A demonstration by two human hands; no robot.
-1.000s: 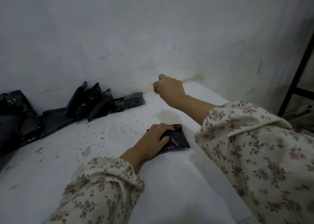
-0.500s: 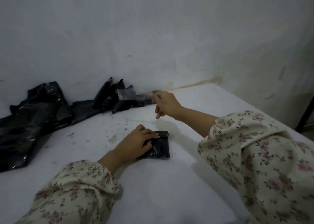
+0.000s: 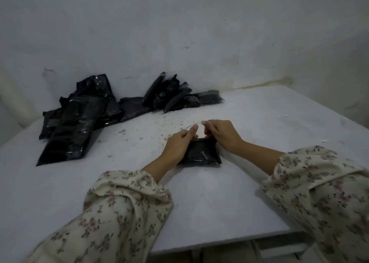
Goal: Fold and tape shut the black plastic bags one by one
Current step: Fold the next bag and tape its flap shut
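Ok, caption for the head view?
Left hand and right hand meet at the far edge of the folded bag; other black bags lie behind.

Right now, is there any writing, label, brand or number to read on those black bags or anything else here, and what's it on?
No readable text anywhere in this view.
Folded black bag under the left hand and right hand: only glare, no print.
Flat black bags and folded bags by the wall: no visible print.
Table: only specks and stains.
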